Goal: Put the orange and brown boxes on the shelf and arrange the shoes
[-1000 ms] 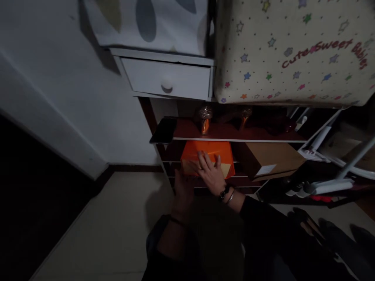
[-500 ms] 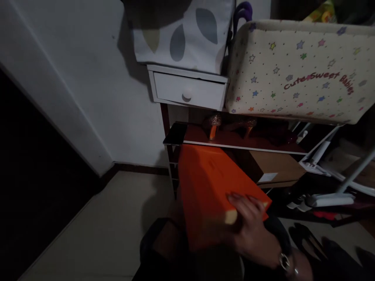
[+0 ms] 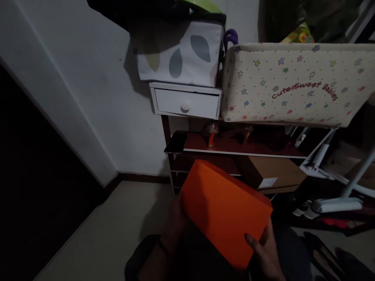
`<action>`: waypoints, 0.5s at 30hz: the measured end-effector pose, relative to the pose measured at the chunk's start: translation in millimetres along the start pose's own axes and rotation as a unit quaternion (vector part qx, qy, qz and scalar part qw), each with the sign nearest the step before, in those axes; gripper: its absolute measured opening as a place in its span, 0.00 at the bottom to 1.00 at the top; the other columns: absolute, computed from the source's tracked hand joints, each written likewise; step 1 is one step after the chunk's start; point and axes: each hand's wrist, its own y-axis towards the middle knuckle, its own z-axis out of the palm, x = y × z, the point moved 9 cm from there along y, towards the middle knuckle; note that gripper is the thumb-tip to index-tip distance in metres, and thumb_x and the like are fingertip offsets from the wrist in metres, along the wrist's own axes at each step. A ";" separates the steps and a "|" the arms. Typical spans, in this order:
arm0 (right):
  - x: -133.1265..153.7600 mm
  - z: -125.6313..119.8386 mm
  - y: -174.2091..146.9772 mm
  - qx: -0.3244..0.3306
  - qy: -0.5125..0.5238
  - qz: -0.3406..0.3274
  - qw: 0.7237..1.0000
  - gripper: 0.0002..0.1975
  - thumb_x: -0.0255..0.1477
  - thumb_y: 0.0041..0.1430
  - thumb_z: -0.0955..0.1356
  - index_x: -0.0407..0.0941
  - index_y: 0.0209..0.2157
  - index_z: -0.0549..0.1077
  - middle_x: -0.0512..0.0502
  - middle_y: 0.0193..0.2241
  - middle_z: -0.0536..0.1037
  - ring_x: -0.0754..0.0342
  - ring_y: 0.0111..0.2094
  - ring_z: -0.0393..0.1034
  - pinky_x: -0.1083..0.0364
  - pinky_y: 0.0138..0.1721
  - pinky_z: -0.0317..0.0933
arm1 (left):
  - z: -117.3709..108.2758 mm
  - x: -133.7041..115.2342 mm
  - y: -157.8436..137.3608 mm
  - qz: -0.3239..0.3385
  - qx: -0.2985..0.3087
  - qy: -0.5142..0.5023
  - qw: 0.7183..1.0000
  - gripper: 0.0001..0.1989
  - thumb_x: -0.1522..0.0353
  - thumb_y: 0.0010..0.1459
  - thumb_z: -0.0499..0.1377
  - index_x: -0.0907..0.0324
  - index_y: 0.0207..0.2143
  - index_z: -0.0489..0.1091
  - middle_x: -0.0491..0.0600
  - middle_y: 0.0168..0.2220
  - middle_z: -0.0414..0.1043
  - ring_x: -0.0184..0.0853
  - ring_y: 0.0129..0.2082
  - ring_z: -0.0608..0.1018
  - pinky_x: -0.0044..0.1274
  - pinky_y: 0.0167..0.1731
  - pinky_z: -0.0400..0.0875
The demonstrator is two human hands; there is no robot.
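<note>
An orange box (image 3: 225, 207) is held tilted in front of the shoe rack, low and near my knees. My right hand (image 3: 265, 246) grips its right end, with the thumb lying on the broad orange face and the fingers behind. At the box's left edge, my left hand (image 3: 177, 212) holds on; most of its fingers are in shadow or hidden by the box. Just behind the orange box, a brown cardboard box (image 3: 277, 171) sits on the rack's second shelf. Glittery high heels (image 3: 212, 130) stand on the shelf (image 3: 228, 149) above.
On top of the rack are a white drawer unit (image 3: 187, 102), a leaf-patterned fabric box (image 3: 178, 54) and a star-patterned basket (image 3: 293, 82). A dark flat object (image 3: 176, 142) lies at the shelf's left end. To the right are a white-grey pole (image 3: 360, 175) and black shoes (image 3: 325, 253) on the floor.
The orange box has turned, so a plain broad face now shows. My right hand has shifted to its right end, and my left hand has come into sight at the left edge.
</note>
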 end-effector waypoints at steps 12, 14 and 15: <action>-40.3 85.7 39.1 0.009 0.257 0.131 0.957 0.30 0.49 0.58 0.76 0.55 0.59 0.74 0.46 0.63 0.76 0.41 0.66 0.68 0.39 0.61 0.68 | 47.3 -24.1 -0.6 0.221 0.054 0.203 0.952 0.35 0.56 0.62 0.69 0.49 0.70 0.66 0.51 0.76 0.57 0.43 0.77 0.57 0.33 0.75 0.50; -43.4 104.9 46.3 0.012 0.233 0.156 0.960 0.36 0.50 0.51 0.80 0.55 0.59 0.73 0.46 0.63 0.76 0.43 0.67 0.67 0.40 0.65 0.63 | 56.2 -16.1 3.3 0.221 0.075 0.245 0.941 0.37 0.51 0.66 0.64 0.53 0.72 0.63 0.53 0.77 0.54 0.44 0.77 0.56 0.36 0.76 0.48; -45.4 115.6 49.4 0.037 0.208 0.173 0.962 0.39 0.49 0.47 0.81 0.54 0.59 0.74 0.45 0.63 0.76 0.44 0.68 0.66 0.40 0.66 0.61 | 58.8 -12.6 6.1 0.221 0.082 0.269 0.934 0.38 0.48 0.67 0.60 0.54 0.73 0.60 0.54 0.78 0.53 0.44 0.77 0.56 0.36 0.76 0.49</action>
